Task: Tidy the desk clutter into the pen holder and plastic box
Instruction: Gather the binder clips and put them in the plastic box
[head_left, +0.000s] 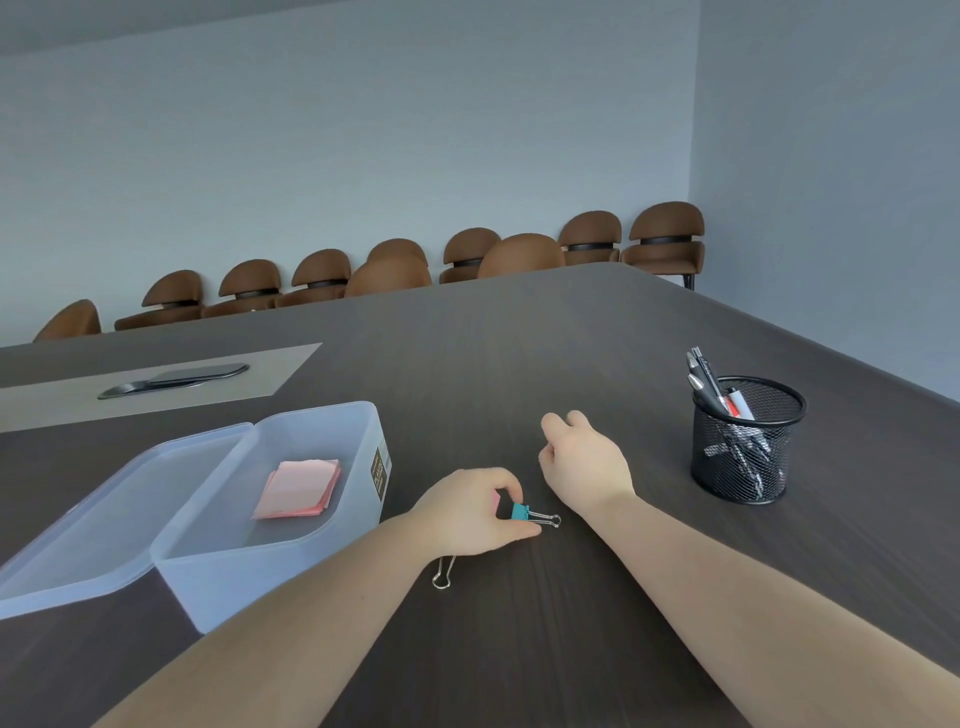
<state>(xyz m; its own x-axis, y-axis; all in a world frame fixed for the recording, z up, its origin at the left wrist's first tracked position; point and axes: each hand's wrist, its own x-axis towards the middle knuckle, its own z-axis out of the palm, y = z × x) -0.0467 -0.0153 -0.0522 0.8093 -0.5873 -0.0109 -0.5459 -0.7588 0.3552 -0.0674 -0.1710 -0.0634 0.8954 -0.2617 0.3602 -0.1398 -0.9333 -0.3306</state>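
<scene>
My left hand (470, 512) pinches a teal binder clip (521, 512) on the dark table, its wire handles pointing right. A bit of pink shows between the fingers, and another clip's wire handle (442, 574) sticks out below that hand. My right hand (582, 457) rests just beyond, fingers curled, holding nothing that I can see. The translucent plastic box (218, 566) stands open to the left with pink sticky notes (298, 488) inside. A black mesh pen holder (743, 447) with several pens stands to the right.
The box's lid (104, 519) lies attached on its left side. A dark oval cable hatch (174, 380) sits in a light inset strip at the far left. Brown chairs (667, 239) line the far edge of the table (519, 649) and the wall.
</scene>
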